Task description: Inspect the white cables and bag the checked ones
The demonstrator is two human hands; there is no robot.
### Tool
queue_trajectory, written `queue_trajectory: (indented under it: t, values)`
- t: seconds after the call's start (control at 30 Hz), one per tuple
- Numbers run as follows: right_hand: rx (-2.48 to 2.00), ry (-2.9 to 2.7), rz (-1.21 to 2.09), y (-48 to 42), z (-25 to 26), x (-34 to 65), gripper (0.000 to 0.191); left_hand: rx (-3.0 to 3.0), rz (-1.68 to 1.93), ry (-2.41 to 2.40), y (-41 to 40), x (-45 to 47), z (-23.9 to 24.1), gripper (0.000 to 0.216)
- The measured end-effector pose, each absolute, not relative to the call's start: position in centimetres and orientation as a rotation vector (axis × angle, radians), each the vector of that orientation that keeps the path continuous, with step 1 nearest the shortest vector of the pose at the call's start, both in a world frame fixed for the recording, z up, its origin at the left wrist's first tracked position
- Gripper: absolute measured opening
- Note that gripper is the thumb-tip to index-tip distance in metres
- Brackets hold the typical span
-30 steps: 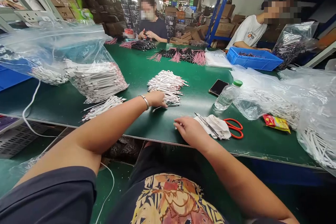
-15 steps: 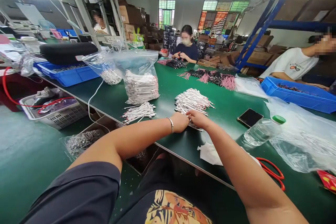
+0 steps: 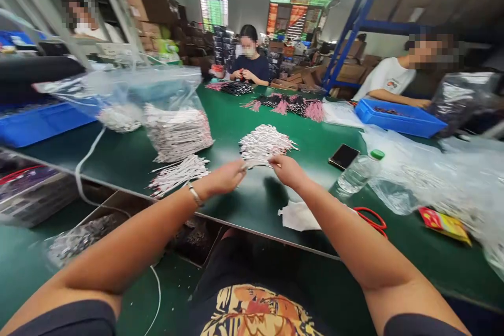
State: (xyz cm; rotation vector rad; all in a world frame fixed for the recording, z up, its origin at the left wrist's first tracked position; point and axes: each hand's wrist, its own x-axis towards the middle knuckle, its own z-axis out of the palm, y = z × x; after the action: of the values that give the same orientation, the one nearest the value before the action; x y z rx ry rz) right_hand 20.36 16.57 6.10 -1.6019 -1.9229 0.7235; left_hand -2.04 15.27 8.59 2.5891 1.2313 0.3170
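Note:
Held between my two hands is a small bundle of short white cables (image 3: 258,163). My left hand (image 3: 226,176) pinches its left end, and my right hand (image 3: 290,170) grips the right end. Just beyond them on the green table (image 3: 230,110) lies a pile of white cables (image 3: 268,140), some with reddish ends. Left of my left hand is a smaller heap of similar cables (image 3: 179,174). A clear plastic bag (image 3: 179,131) packed with white cables stands behind that heap.
To the right lie a phone (image 3: 344,157), a water bottle (image 3: 358,173), a white cloth or tissue (image 3: 299,216) and red-handled scissors (image 3: 372,220). Plastic bags (image 3: 421,178) cover the right side. Black and pink cables (image 3: 287,105) lie farther back, with co-workers around the table.
My hands have moved apart, the left one going left, and the cable bundle now spans between them, clear of the pile. The camera view has turned to the right.

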Motion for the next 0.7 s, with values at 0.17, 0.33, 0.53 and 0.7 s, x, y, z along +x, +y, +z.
queue_trajectory:
  t: [0.17,0.33,0.53,0.7]
  values:
    - [-1.469,-1.626,1.106,13.7,5.9,18.6,0.064,2.302,0.759,1.113,15.7,-0.4,7.8,0.025]
    - [-1.089,-1.025,1.515,12.2,6.2,16.0,0.08,2.15,0.764,0.931,13.9,2.5,6.7,0.024]
    - [-0.997,-0.922,1.264,13.2,7.3,14.4,0.038,1.707,0.911,0.82,12.8,4.1,5.9,0.029]
    - [-0.879,-0.63,1.238,14.1,10.0,13.8,0.042,0.683,1.091,0.755,13.0,3.9,5.5,0.03]
